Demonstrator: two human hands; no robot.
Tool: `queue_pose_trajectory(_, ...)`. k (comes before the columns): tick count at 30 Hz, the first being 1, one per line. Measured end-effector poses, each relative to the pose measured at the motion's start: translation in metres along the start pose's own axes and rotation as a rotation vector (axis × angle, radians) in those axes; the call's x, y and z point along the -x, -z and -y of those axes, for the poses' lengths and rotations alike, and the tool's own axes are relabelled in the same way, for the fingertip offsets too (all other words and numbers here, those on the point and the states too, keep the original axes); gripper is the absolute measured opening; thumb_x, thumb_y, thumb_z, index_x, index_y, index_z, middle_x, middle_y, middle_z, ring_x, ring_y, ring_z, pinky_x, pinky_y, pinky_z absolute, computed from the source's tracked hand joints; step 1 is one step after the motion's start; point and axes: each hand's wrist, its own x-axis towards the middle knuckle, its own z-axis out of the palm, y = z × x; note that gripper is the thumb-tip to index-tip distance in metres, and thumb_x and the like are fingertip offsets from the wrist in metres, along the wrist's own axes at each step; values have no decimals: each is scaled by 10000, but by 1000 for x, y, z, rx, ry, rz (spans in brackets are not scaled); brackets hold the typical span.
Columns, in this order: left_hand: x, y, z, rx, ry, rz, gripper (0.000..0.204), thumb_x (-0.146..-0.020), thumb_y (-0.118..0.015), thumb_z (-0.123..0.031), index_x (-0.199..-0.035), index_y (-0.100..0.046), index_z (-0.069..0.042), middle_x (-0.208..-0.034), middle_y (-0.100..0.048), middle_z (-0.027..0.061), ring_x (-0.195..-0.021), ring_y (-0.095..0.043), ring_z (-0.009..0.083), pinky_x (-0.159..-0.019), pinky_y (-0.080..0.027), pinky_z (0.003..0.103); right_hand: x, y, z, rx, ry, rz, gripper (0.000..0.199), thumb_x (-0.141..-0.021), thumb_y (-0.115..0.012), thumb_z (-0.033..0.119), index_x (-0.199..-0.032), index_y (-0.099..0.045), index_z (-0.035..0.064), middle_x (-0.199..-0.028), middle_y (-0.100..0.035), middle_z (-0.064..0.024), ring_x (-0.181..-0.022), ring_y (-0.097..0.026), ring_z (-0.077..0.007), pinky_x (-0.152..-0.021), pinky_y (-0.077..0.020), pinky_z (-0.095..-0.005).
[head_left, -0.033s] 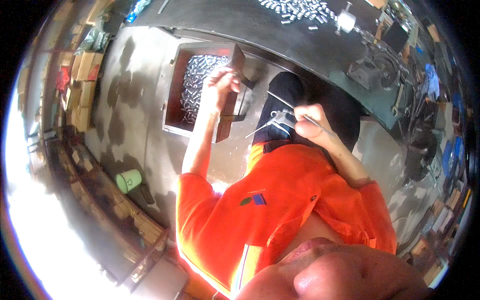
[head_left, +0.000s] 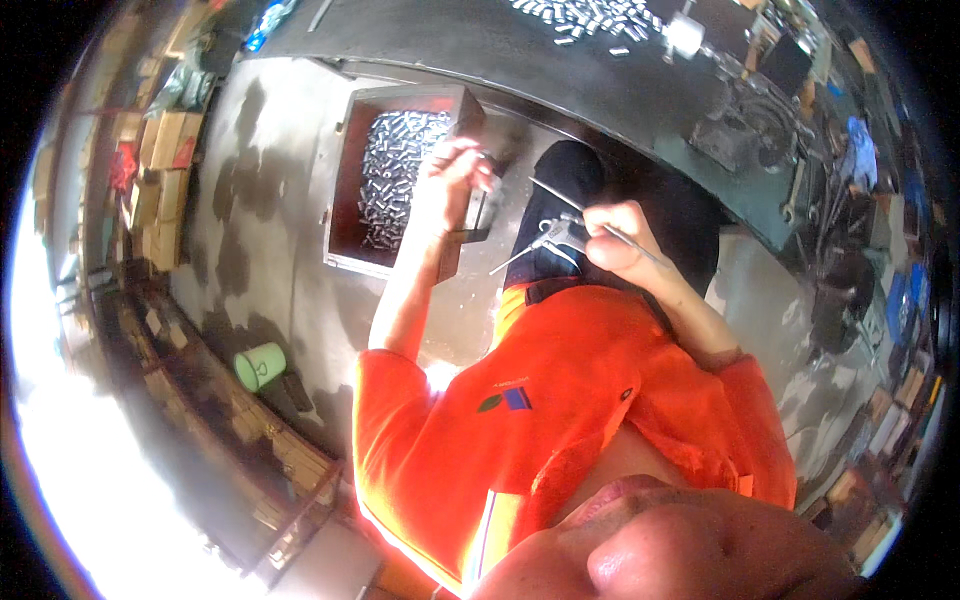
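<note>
My left hand (head_left: 452, 172) reaches over the right edge of a brown open box (head_left: 345, 150) filled with several small shiny metal cylinders (head_left: 392, 170). Its fingers are pinched on a small metal piece. My right hand (head_left: 617, 243) is closed over my dark trouser knee (head_left: 570, 170), gripping a thin metal rod tool (head_left: 545, 238) whose wires stick out to the left and upper left. The two hands are about a hand's width apart. My orange shirt sleeves (head_left: 560, 400) fill the lower middle.
A dark workbench (head_left: 480, 45) runs across the top with loose metal cylinders (head_left: 590, 15) and a grey machine (head_left: 745, 125). A green cup (head_left: 260, 365) stands on the stained concrete floor. Cardboard boxes (head_left: 165, 140) are stacked at left; cluttered shelves line the right.
</note>
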Motion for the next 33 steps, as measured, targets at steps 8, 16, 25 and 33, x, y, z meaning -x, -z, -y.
queue_pose_trajectory(8,24,-74,42,274,381,277,368,-869,-562,-313,-823,-564,52,-510,-528,115,-377,-497,216,-371,-396,297,2,15,-6,61,9,-80,206,-616,-589,44,-542,-397,52,-467,-343,-103,-399,-351,-182,-405,-294,-316)
queue_pose_trajectory(16,30,-80,27,4,285,190,303,-868,-585,-229,-816,-572,69,-543,-561,116,-413,-531,182,-382,-439,274,0,9,-4,191,52,-57,175,-630,-605,77,-555,-448,59,-497,-449,-134,-433,-489,-277,-426,-378,-354)
queue_pose_trajectory(25,31,-93,17,-338,-37,305,158,-818,-611,-2,-961,-571,53,-815,-640,129,-740,-648,191,-671,-522,274,2,5,-8,134,81,-139,218,-633,-645,85,-565,-442,45,-504,-460,-120,-437,-487,-274,-424,-383,-336)
queue_pose_trajectory(33,22,-85,22,-248,23,376,180,-799,-628,9,-967,-569,39,-800,-627,90,-696,-626,149,-644,-505,248,7,11,-12,64,22,-126,227,-612,-590,41,-527,-380,52,-466,-336,-91,-393,-352,-149,-398,-283,-304)
